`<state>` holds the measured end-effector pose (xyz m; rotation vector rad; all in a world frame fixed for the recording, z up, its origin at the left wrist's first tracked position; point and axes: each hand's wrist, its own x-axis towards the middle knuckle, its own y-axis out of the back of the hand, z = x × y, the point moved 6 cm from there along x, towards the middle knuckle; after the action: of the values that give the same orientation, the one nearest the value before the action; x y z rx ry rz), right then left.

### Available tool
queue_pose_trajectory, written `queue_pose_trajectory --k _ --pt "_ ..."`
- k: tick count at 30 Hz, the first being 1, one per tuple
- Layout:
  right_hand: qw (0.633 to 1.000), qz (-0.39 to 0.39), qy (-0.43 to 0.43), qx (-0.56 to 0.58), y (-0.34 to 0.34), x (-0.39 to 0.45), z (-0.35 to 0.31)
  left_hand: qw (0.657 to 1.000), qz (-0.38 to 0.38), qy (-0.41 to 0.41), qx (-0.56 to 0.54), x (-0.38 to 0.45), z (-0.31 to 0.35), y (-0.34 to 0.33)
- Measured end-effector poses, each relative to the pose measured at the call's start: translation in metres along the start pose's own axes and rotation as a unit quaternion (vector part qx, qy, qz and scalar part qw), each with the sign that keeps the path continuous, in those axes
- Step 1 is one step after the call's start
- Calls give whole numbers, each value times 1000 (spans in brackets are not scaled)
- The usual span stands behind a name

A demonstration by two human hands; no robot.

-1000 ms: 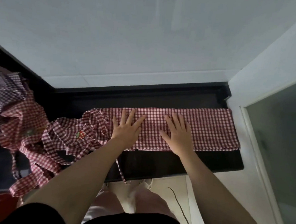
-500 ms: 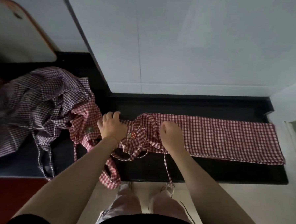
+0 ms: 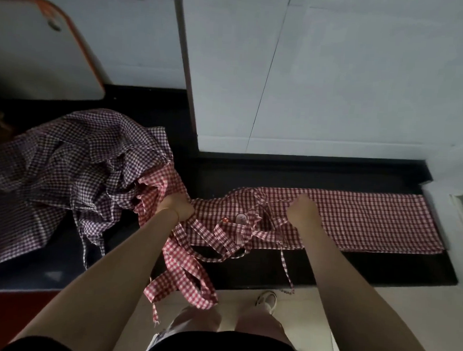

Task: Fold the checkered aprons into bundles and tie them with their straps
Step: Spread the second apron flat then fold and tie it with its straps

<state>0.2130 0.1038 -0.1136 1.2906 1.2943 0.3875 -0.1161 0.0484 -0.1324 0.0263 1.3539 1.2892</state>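
Note:
A red checkered apron (image 3: 370, 220) lies folded into a long strip on the black counter (image 3: 332, 175). Its bib end and straps (image 3: 222, 228) are bunched at the left of the strip, and some straps hang over the counter's front edge. My left hand (image 3: 177, 206) grips the red cloth at the strip's left end, fingers curled into the fabric. My right hand (image 3: 302, 210) is a fist pinching the cloth near the bib, with a thin strap (image 3: 285, 261) dangling below it.
A crumpled purple checkered apron (image 3: 64, 172) is heaped on the counter at the left, touching the red one. A white board with an orange rim (image 3: 44, 50) leans at the far left. White wall tiles rise behind the counter; my feet stand on pale floor below.
Both hands went from flat on the strip to curled grips at its left end. My left hand has moved further left, pulling the bib and straps out.

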Motion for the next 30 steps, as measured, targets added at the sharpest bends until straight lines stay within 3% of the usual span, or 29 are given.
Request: queue_pose_trajectory --k 3,5,7,10,12,17,20,23,28,30 --pt "977 -139 39 -154 -11 -8 -18 993 -70 -27 92 0 13 -2" --pt "961 -189 90 -178 -14 -18 -38 990 -61 -84 98 3 30 -3" --pt "970 -164 138 -114 -11 -21 -62 987 -34 -136 73 5 46 -3" --pt "986 -61 155 -28 -15 -10 -77 981 -50 -176 66 11 64 -15" --pt "989 -61 127 -44 -28 -4 -70 979 -45 -184 76 14 68 -19" --pt "986 -60 113 -102 -36 7 -56 986 78 -147 -5 31 53 -7" --pt "994 -60 89 -24 -31 18 -48 989 -10 -147 -4 38 48 -14" --pt "994 -82 66 -39 -34 22 -40 983 -78 -163 19 39 46 -11" --pt "991 -97 76 -44 -36 20 -33 989 -15 -141 52 37 40 2" --pt "993 -91 77 -17 -32 20 -32 990 -32 -129 39 35 40 -2"
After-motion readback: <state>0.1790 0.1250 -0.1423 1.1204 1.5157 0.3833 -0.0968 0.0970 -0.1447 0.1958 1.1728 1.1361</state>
